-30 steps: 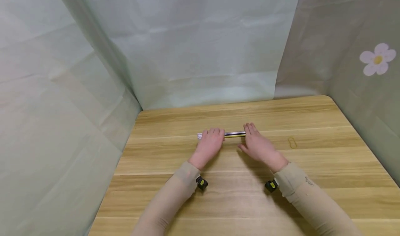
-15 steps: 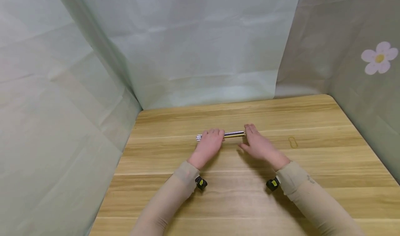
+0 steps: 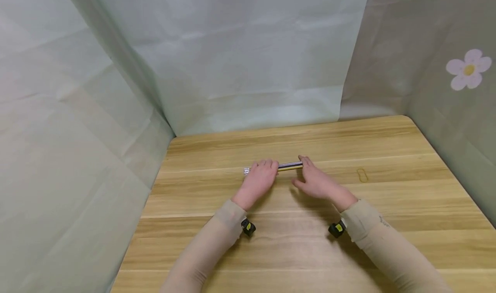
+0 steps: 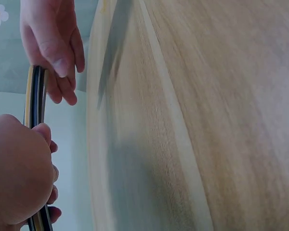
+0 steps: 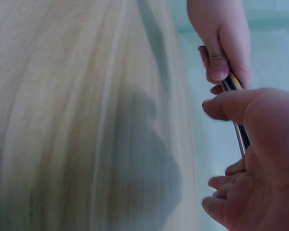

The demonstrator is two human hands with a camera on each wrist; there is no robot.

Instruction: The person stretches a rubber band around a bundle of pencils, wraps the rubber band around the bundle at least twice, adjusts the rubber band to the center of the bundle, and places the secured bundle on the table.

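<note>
- Squarely in the middle of a wooden table [image 3: 387, 241], a thin bundle of sticks [image 3: 289, 166], dark with yellow stripes, lies on its side, its long axis running left to right across the person's front.
- Over the bundle's left part, the left hand [image 3: 260, 177] curls its fingers round the sticks and grips them; only a short silvery tip juts out past the knuckles.
- At the other end, the right hand [image 3: 317, 181] meets the bundle with its fingers straight and relaxed, the fingertips [image 3: 303, 160] touching the end of the sticks, the thumb held apart from them and the palm facing left.
- Both hands reach the bundle, so neither is nearer; a short bare stretch of sticks shows between the 2.
- From the left wrist, the sticks run out of the closed fist toward the other hand's fingers; from the right wrist, they pass behind the open palm.
- Pale, creased sheeting [image 3: 248, 60] walls the table on 3 sides, and 1 paper flower [image 3: 468, 69] is stuck to the right wall.
- Beige sleeves cover both forearms, each with a small black camera at the wrist.
</note>
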